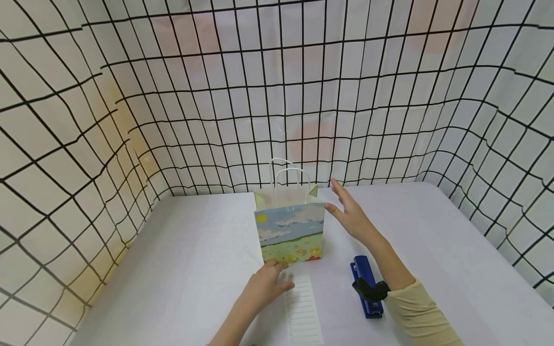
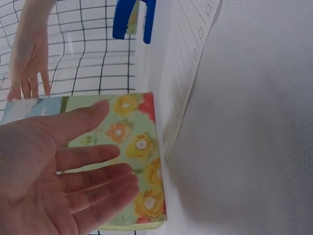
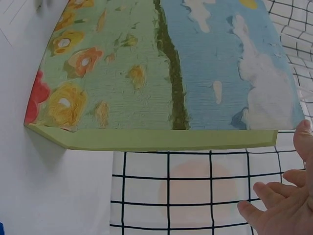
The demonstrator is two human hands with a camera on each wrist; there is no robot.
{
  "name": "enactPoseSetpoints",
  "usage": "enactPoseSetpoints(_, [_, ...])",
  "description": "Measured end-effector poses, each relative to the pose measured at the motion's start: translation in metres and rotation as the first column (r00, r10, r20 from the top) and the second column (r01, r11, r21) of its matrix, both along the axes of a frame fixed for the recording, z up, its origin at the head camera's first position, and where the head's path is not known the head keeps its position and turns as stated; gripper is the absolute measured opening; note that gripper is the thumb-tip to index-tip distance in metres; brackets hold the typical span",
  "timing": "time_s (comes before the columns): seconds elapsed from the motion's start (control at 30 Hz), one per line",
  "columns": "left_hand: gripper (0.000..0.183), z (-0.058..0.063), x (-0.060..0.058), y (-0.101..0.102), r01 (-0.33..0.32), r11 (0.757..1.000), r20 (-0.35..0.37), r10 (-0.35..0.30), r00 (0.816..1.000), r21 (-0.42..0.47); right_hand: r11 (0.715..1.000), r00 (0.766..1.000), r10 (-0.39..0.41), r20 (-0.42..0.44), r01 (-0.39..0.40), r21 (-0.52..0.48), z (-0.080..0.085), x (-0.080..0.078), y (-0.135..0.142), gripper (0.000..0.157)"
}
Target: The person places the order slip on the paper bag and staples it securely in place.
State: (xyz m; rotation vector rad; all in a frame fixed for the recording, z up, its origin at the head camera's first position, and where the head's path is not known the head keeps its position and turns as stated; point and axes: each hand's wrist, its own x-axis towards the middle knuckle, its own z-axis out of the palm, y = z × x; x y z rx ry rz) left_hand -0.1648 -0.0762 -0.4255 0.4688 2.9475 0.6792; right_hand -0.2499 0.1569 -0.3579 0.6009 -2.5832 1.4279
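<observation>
A paper gift bag (image 1: 290,235) with a sky, meadow and flower print stands upright on the table, its top open and two white handles raised. Beside its upper right edge is my right hand (image 1: 352,216), fingers spread and thumb right at the rim. In the right wrist view that thumb (image 3: 302,134) meets the bag's top corner. My left hand (image 1: 265,286) is low at the bag's front left corner, and the left wrist view shows its fingers (image 2: 98,196) extended in front of the flowers. Neither hand grips anything.
A white checklist sheet (image 1: 303,312) with ruled lines lies in front of the bag, near the left hand. To its right is a blue stapler (image 1: 363,271), partly covered by the black wrist strap (image 1: 371,290). Black grid netting (image 1: 242,101) over white sheeting surrounds the white table (image 1: 186,269).
</observation>
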Motion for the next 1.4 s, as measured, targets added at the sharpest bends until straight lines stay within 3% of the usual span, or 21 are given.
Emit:
enactPoseSetpoints(0.43, [0.045, -0.004, -0.001, 0.008, 0.017, 0.999, -0.026, -0.017, 1.000, -0.032, 0.999, 1.000, 0.023, 0.007, -0.023, -0.028, 0.000, -0.002, -0.005, 0.070])
enactPoseSetpoints(0.7, [0.046, -0.011, -0.001, 0.015, 0.017, 0.998, -0.001, -0.017, 1.000, -0.066, 0.998, 0.999, 0.038, 0.016, -0.037, -0.040, 0.001, -0.002, -0.008, 0.071])
enactPoseSetpoints(1.2, [0.043, -0.021, 0.004, 0.021, 0.050, 0.986, -0.056, -0.060, 0.997, -0.156, 0.998, 0.999, 0.040, 0.011, -0.039, -0.048, 0.000, 0.000, -0.015, 0.068])
enactPoseSetpoints(1.4, [0.038, -0.023, 0.002, 0.021, 0.058, 0.987, -0.075, -0.069, 0.995, -0.150, 0.996, 0.998, 0.061, 0.008, -0.060, -0.071, 0.001, 0.000, -0.016, 0.066])
